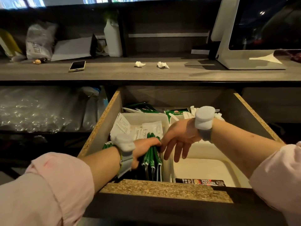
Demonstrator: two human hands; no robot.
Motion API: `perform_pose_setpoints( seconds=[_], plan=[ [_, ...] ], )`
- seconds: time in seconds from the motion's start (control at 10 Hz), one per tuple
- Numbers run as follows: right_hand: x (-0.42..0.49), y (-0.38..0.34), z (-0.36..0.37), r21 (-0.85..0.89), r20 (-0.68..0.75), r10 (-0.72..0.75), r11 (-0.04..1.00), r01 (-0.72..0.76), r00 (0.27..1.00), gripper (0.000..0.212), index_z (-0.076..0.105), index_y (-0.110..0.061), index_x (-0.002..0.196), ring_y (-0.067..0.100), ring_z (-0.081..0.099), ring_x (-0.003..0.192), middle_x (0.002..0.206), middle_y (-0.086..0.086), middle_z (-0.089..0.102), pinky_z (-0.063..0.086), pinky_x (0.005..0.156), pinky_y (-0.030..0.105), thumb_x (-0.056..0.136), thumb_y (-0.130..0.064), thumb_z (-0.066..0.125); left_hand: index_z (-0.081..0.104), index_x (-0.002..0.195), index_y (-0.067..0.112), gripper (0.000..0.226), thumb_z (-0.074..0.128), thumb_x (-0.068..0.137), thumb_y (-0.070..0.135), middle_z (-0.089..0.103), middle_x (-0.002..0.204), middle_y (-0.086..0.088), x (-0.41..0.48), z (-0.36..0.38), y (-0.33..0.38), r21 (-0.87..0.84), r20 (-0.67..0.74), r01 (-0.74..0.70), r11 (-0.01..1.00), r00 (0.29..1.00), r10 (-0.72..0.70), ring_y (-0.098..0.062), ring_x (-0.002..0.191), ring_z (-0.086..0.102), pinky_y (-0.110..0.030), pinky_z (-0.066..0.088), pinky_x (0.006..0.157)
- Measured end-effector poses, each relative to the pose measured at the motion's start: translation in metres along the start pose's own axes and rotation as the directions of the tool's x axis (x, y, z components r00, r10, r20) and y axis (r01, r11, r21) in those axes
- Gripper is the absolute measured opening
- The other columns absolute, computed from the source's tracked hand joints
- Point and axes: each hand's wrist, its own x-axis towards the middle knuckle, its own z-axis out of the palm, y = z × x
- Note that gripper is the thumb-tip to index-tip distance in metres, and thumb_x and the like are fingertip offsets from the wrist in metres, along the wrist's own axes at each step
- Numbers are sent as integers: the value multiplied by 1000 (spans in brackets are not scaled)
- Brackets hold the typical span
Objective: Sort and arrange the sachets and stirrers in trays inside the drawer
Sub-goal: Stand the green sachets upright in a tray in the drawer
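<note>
Several green sachets (pixel 152 158) are standing bunched inside the closed left grip (pixel 143 150), likely being squared for filing; the right grip (pixel 177 137) is hovering alongside, fingers slack, empty.

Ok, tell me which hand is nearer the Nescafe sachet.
Right. The right hand hangs open above the white tray, just beyond the Nescafe sachet; the left hand grips green sachets farther left.

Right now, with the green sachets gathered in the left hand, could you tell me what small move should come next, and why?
Probably press the green sachets together and set them down upright: the left hand grips them on end beside the white tray, and the open right hand is close enough to square them.
</note>
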Motion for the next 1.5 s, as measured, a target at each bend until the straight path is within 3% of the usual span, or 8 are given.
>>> perform_pose_setpoints(
  seconds=[0.2, 0.3, 0.5, 0.7, 0.9, 1.1, 1.2, 1.5],
  plan=[
    [16, 5, 23, 33, -88, 124, 992, -121, 988, 45, 46, 5, 132, 23, 70, 61, 96, 17, 66, 59, 55, 26, 99, -25, 41, 64, 109, 11, 79, 75, 47, 59, 65, 118, -15, 6, 3, -3, 104, -39, 98, 990, 995, -94, -35, 111, 61, -52, 47, 100],
    [20, 6, 27, 86, -101, 137, 988, -129, 985, 43, 38, 4, 136, 28, 68, 62, 95, 19, 65, 59, 54, 29, 99, -18, 40, 58, 111, 9, 50, 65, 78, 45, 62, 84, -9, 0, -8, 9, 198, -76, 81, 977, 995, -67, -18, 71, 59, -32, 54, 76],
    [31, -2, 43, 43, -124, 222, 975, -218, 967, 38, 42, 9, 132, 47, 61, 107, 128, 33, 55, 53, 90, 50, 100, -9, 38, 59, 92, 15, 5, 54, 91, 15, 56, 77, -5, -7, -27, 21, 643, -177, -22, 766, 968, 176, -20, 73, 56, -31, 54, 71],
    [43, -9, 54, -23, -181, 243, 968, -251, 953, 36, 51, 9, 125, 40, 61, 114, 127, 29, 58, 51, 97, 47, 96, -14, 51, 58, 93, 13, 6, 54, 93, 17, 57, 65, 3, -10, -31, 19, 730, -144, 80, 679, 989, 38, -9, 53, 54, -19, 46, 51],
    [22, 6, -33, 12, -507, 107, 993, -117, 855, 24, 63, -11, 110, 18, 62, 63, 92, 7, 68, 51, 54, 24, 96, -20, 46, 59, 102, 12, 14, 49, 94, 18, 54, 68, -2, 7, -10, 80, 447, -144, -72, 891, 978, 151, -13, 50, 44, -20, 37, 48],
    [-5, 69, -110, -136, -873, 119, 873, -469, 473, 42, 47, -13, 136, 33, 38, 133, 145, 10, 39, 37, 107, 41, 94, -15, 48, 58, 95, 15, 12, 51, 94, 24, 55, 73, 0, 36, 34, 110, 215, -72, -230, 949, 966, 250, -12, 56, 47, -21, 37, 49],
    [-5, 90, -129, -128, -842, 189, 841, -526, 506, 53, 36, -21, 144, 26, 20, 145, 156, 4, 24, 28, 115, 44, 93, -23, 50, 60, 94, 17, 11, 53, 93, 26, 58, 77, 0, 48, 39, 105, 117, -62, -245, 962, 965, 254, -11, 59, 51, -24, 39, 50],
    [-16, 72, -139, -105, -864, 122, 905, -412, 488, 33, 63, -21, 123, 28, 56, 118, 130, 6, 60, 42, 106, 38, 92, -20, 51, 62, 94, 15, 10, 51, 94, 16, 55, 77, -2, 61, 48, 123, -236, -147, -218, 947, 971, 187, -12, 64, 50, -25, 43, 57]
  ],
)
